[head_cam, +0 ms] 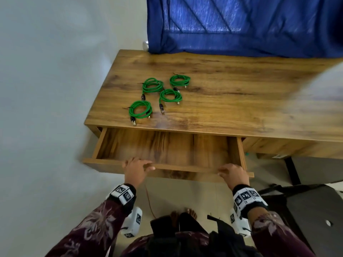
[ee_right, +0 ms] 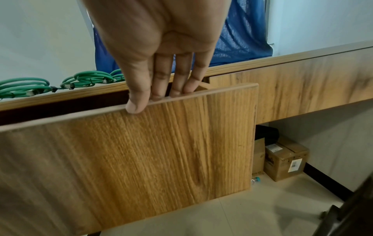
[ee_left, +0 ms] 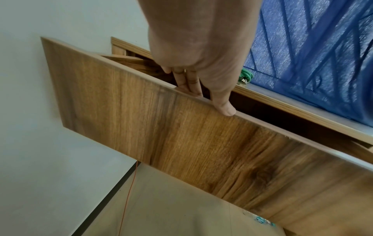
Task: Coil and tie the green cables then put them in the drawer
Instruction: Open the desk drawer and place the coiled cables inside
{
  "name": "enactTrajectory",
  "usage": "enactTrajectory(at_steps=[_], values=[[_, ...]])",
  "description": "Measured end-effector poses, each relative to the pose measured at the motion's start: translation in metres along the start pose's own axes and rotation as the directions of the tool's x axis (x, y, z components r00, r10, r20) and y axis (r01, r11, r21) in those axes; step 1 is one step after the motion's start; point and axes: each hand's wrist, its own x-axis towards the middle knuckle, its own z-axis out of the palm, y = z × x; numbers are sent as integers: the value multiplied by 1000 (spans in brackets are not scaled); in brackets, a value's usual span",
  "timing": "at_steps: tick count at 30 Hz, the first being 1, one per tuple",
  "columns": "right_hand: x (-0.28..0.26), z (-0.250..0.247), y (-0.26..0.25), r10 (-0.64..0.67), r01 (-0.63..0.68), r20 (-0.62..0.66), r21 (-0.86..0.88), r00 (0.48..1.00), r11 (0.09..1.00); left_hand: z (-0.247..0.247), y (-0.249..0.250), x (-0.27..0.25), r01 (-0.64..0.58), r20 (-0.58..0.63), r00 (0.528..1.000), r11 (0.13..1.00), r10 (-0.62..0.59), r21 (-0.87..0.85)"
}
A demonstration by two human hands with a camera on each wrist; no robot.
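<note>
Several coiled green cables [head_cam: 152, 85] lie tied on the left part of the wooden desk top [head_cam: 232, 93]; they also show as cables [ee_right: 86, 78] beyond the desk edge and a cable [ee_left: 246, 76]. Below them the drawer [head_cam: 185, 166] stands pulled out, with nothing in it. My left hand [head_cam: 141, 165] grips the top edge of the drawer front [ee_left: 181, 135], fingers inside, thumb outside. My right hand [head_cam: 230, 171] grips the same edge near its right end. The wrist views show the left hand [ee_left: 210, 102] and right hand [ee_right: 154, 100] hooked over the drawer front [ee_right: 141, 151].
A blue curtain [head_cam: 241, 25] hangs over the desk's back edge. A pale wall [head_cam: 46, 89] is left of the desk. A black chair [head_cam: 306, 210] stands at my right. Cardboard boxes [ee_right: 282, 161] sit under the desk. An orange wire [ee_left: 129, 199] runs down to the floor.
</note>
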Motion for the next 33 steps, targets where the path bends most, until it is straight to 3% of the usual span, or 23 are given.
enactTrajectory(at_steps=[5, 11, 15, 18, 21, 30, 33], values=[[-6, 1, 5, 41, -45, 85, 44, 996, 998, 2, -5, -14, 19, 38, 999, 1000, -19, -1], [11, -10, 5, 26, -41, 287, 46, 958, 998, -15, -1, -13, 50, 50, 998, 994, -45, -100], [31, -28, -10, 13, -38, 172, 141, 985, 989, -42, 8, 4, 93, -133, 983, 968, -126, -231], [52, -45, -30, 17, -39, 89, 255, 996, 966, -68, 12, 29, 81, -342, 912, 918, -225, -387], [83, -54, -55, 79, -101, 69, 413, 994, 905, -89, 11, 65, 109, -406, 860, 888, -310, -447], [199, -71, -135, 142, -198, 140, 610, 980, 768, -119, 10, 163, 370, -215, 861, 857, -461, -358], [232, -73, -156, 144, -215, 168, 567, 975, 795, -113, 9, 182, 470, -112, 853, 844, -510, -259]])
